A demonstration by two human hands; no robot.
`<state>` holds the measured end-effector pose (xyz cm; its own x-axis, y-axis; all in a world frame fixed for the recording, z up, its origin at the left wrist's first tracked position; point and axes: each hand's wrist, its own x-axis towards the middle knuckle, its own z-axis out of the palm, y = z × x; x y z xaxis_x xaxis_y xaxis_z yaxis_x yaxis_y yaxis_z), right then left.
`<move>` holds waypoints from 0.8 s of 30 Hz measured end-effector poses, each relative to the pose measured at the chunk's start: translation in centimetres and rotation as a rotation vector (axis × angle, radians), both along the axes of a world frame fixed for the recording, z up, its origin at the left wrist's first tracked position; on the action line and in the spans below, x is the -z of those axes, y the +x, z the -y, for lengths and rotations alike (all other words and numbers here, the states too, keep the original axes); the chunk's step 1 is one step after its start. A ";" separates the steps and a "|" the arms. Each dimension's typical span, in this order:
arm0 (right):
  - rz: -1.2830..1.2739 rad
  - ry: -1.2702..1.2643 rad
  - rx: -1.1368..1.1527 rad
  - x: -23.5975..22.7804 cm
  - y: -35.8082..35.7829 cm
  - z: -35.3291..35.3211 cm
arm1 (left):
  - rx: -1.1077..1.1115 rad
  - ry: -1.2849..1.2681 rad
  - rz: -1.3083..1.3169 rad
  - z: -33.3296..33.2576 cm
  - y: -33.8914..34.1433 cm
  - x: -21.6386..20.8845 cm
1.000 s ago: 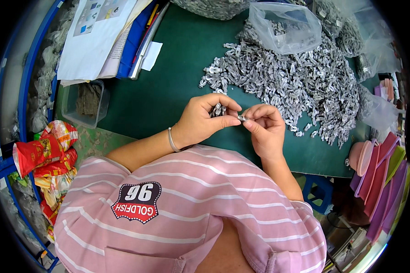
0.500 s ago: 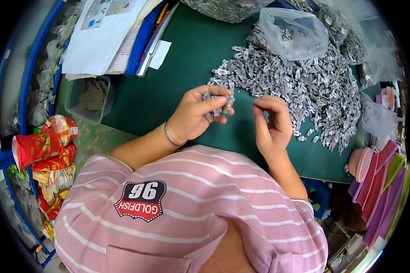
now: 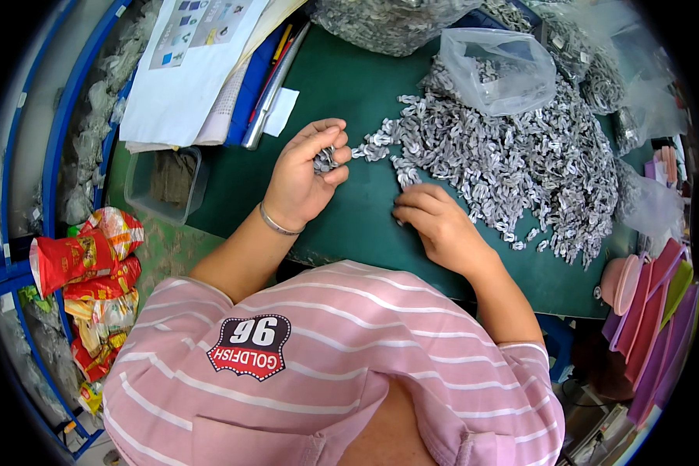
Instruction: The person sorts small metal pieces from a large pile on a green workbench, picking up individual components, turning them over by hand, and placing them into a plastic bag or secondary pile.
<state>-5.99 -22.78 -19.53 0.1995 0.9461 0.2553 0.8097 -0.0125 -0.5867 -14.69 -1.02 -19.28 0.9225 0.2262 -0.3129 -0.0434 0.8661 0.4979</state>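
Observation:
My left hand [image 3: 299, 175] is closed around several small grey metal pieces [image 3: 325, 160], held above the table left of the pile. A silver bangle [image 3: 278, 220] circles that wrist. My right hand [image 3: 446, 233] is lower on the green tabletop, its fingers bent and drawn together at the pile's near edge. Its fingertips point down and left, so whatever they pinch is hidden. Just beyond them lie a few loose grey metal pieces [image 3: 406, 172]. The large pile of the same small looped pieces [image 3: 520, 167] spreads over the right side of the table.
A clear plastic bag [image 3: 512, 93] lies open on the pile; a fuller bag [image 3: 388, 23] stands at the back. Papers [image 3: 186, 85], a blue folder and pens [image 3: 268, 101] lie back left, above a clear plastic box [image 3: 196, 190]. Pink and purple bins [image 3: 645, 311] stand right.
My left hand has moved left and turned more upright, still holding the pieces. My right hand has gone from raised beside it down to the pile's near edge. The view has shifted slightly.

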 end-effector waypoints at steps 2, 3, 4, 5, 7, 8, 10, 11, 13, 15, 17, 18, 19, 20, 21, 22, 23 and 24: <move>-0.053 0.033 0.082 -0.3 -0.4 0.9 | -0.019 0.000 0.030 -0.2 1.1 -0.9; -0.105 0.071 0.158 -0.4 -0.4 1.0 | -0.042 0.001 0.064 -0.5 2.1 -1.7; -0.059 0.115 0.245 -0.2 -0.7 1.1 | -0.069 0.041 0.099 -0.5 3.0 -2.8; -0.011 0.119 0.318 -0.2 -0.9 0.8 | -0.101 0.057 0.137 -0.6 4.3 -4.1; 0.038 0.045 0.346 -0.2 -1.1 0.4 | -0.168 0.173 0.302 -1.2 7.2 -7.5; 0.055 0.033 0.344 0.0 -1.1 0.5 | -0.231 0.282 0.363 -1.2 8.9 -9.6; 0.033 0.045 0.323 -0.3 -1.3 0.4 | -0.428 0.450 0.517 -2.2 11.2 -13.4; 0.000 0.079 0.327 -0.1 -1.4 0.3 | -0.520 0.522 0.598 -3.0 12.4 -15.0; 0.007 0.109 0.360 -0.6 -1.8 0.4 | -0.580 0.624 0.574 -4.5 15.2 -17.3; -0.063 0.148 0.429 -0.4 -1.9 1.0 | -0.638 0.842 0.478 -5.4 18.1 -18.7; -0.094 0.185 0.490 -0.3 -1.9 1.8 | -0.591 1.052 0.459 -6.8 21.3 -18.4; -0.085 0.208 0.499 -0.3 -2.0 2.2 | -0.529 1.497 0.454 -7.1 22.2 -17.8; -0.077 0.232 0.507 -0.6 -1.7 2.3 | -0.431 1.940 0.443 -7.4 22.9 -17.2; -0.073 0.220 0.514 -0.6 -1.5 2.2 | -0.294 2.004 0.411 -7.4 22.3 -16.9; -0.065 0.187 0.546 -0.5 -1.5 2.6 | -0.135 2.030 0.403 -6.7 22.1 -16.9; -0.075 0.172 0.583 -0.4 -1.5 2.9 | -0.029 2.238 0.173 -6.6 22.0 -17.1; -0.072 0.169 0.620 -0.3 -1.6 3.0 | -0.040 2.265 0.150 -6.1 21.4 -17.3; -0.087 0.151 0.630 -0.2 -1.5 3.1 | -0.383 2.347 0.442 -5.9 20.5 -17.8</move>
<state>-7.52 -25.84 -19.37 0.7298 0.5964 0.3343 0.6239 -0.3810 -0.6823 5.79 4.92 -1.50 0.6877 -0.1293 0.7144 -0.3250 -0.9347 0.1437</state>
